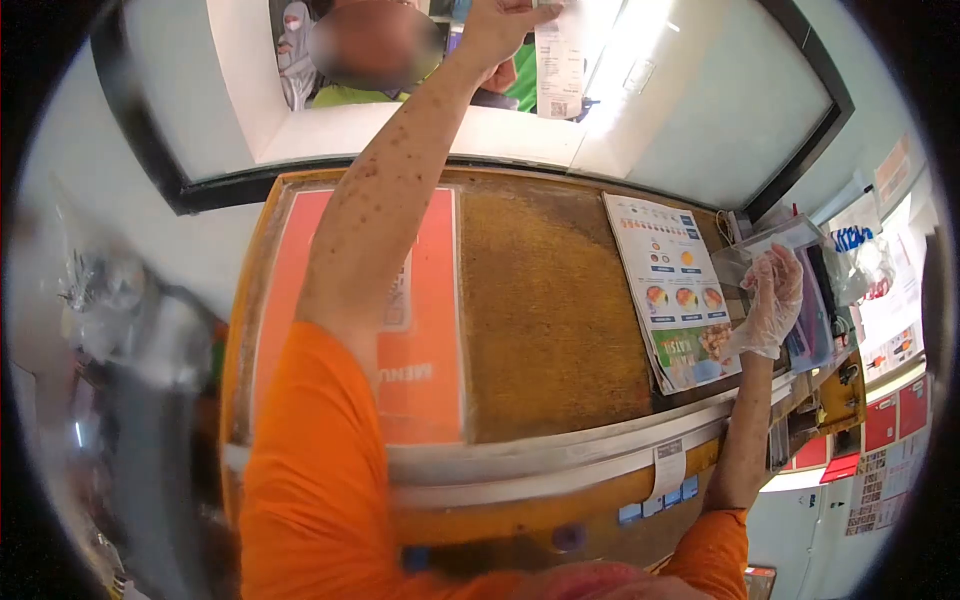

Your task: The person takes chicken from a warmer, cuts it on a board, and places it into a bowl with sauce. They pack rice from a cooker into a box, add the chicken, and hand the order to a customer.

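Observation:
My left hand point(497, 35) is stretched out through the window opening at the top, bare, with its fingers closed on the upper end of a long printed receipt point(559, 75). The receipt hangs down and shows a square code near its lower end. Over at the right, my right hand point(772, 295) wears a clear plastic glove. Its fingers are loosely bent and a little apart, with nothing visible between them. It hovers beside a clear plastic box point(800, 235) and the right edge of a picture menu point(675, 280) on the wooden counter.
An orange menu sheet point(425, 330) lies on the left of the wooden counter point(545, 330). Beyond the window ledge point(330, 130) a person in green point(360, 97) stands close, another farther back. A paper slip point(668, 470) hangs at the counter's front edge. Plastic bags point(140, 330) hang left.

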A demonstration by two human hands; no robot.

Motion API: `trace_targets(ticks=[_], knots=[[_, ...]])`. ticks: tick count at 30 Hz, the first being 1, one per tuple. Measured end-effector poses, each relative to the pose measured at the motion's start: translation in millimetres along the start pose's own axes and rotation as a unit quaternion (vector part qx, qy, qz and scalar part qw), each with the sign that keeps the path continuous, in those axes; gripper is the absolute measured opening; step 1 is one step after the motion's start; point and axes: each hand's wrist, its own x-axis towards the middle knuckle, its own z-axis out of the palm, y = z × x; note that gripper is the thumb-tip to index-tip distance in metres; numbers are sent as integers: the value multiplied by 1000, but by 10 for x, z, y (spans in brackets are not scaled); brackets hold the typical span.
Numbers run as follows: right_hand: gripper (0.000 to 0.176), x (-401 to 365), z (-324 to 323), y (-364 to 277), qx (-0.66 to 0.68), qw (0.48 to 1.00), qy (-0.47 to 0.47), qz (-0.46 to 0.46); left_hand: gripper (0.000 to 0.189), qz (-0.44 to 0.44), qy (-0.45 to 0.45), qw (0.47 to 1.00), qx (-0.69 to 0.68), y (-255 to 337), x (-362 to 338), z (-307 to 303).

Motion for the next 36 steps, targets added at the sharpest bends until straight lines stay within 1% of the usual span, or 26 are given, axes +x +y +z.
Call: trace_targets(ticks=[1,3,4,5,6,8,11,16,18,20,22,23,24,25,26,27,28,29,30,31,33,34,35,36], knots=[[26,-7,20,-34,5,1000,4,6,32,-1,-1,1000,0,135,-85,-18],[26,-28,34,-48,12,1000,11,15,33,-51,-30,997,49,376,-207,-53],[25,-25,30,-46,7,1000,6,16,33,-51,-33,997,50,271,-145,-36],[25,-19,26,-44,1,1000,2,17,33,-8,-16,999,30,88,-42,-14],[25,-21,20,-44,0,1000,5,18,33,33,0,999,8,29,-16,20],[24,-10,25,-41,7,1000,-8,1,32,27,-5,1000,-2,-71,38,11],[24,-12,36,-44,13,1000,-7,0,31,14,-8,1000,-7,-58,22,13],[24,-23,7,-46,3,1000,-14,10,28,18,-7,999,-27,-59,9,44],[24,-4,-28,-20,0,1000,-14,13,27,0,4,1000,-23,-40,-14,51],[25,38,-143,121,-25,999,-21,36,29,22,-25,999,-6,-193,69,-20],[28,37,-95,73,-36,997,44,59,32,-6,-61,998,-33,-207,121,-14],[28,42,-96,35,-22,994,74,77,35,-21,-75,995,-54,-226,153,-4],[27,81,-203,135,-15,992,75,96,39,-35,-93,992,-74,-271,202,-1],[25,90,-216,167,71,989,101,77,43,-50,-109,989,-91,-275,223,25],[30,229,-625,684,241,962,46,120,48,-59,-124,985,-100,-276,245,50],[26,132,-302,202,-81,991,100,26,52,-52,-132,985,-101,-244,245,89],[18,141,-237,44,-84,988,128,12,57,-44,-134,985,-97,-205,238,128],[19,200,-253,230,-78,986,142,-46,57,-49,-154,982,-95,-44,102,358],[19,275,-291,414,-69,980,151,-107,61,-60,-105,992,-37,203,-153,588],[19,234,-314,381,-65,980,162,-97,65,-71,-54,996,26,439,-411,761],[20,137,-294,163,-123,977,123,-125,64,-67,-81,993,51,838,-948,887],[20,111,-287,151,-111,978,130,-115,64,-67,-105,990,61,963,-1183,941],[21,114,-273,173,-148,974,137,-105,64,-70,-107,989,76,1052,-1410,952],[23,119,-263,161,-185,967,144,-98,59,-56,-133,983,111,1146,-1623,940]])
